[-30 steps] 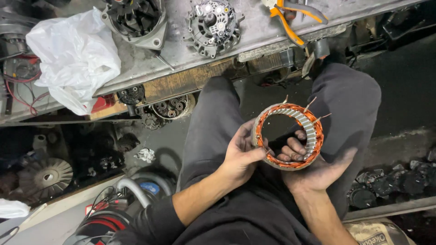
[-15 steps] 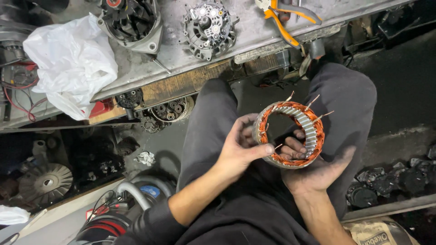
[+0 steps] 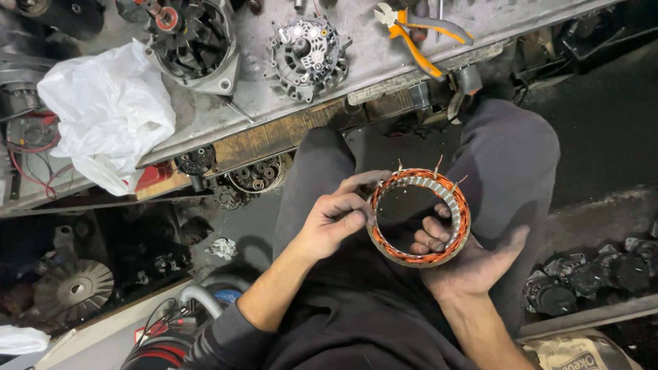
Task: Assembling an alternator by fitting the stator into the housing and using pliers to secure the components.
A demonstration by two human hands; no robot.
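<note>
Over the lap, the right hand (image 3: 473,264) is cradling the round copper-wound steel stator ring (image 3: 419,218); the left hand (image 3: 336,220) is pinching its rim; a steadier grip probably means avoiding the protruding leads.

A worn grey metal workbench (image 3: 384,62) runs across the top, edged with a scuffed wooden strip (image 3: 274,137) and cluttered with machine parts. Below it the dark, oil-stained floor (image 3: 603,137) is crowded with more greasy parts and cables. The bench top is brightly lit, while the space beneath lies in shadow.
</note>
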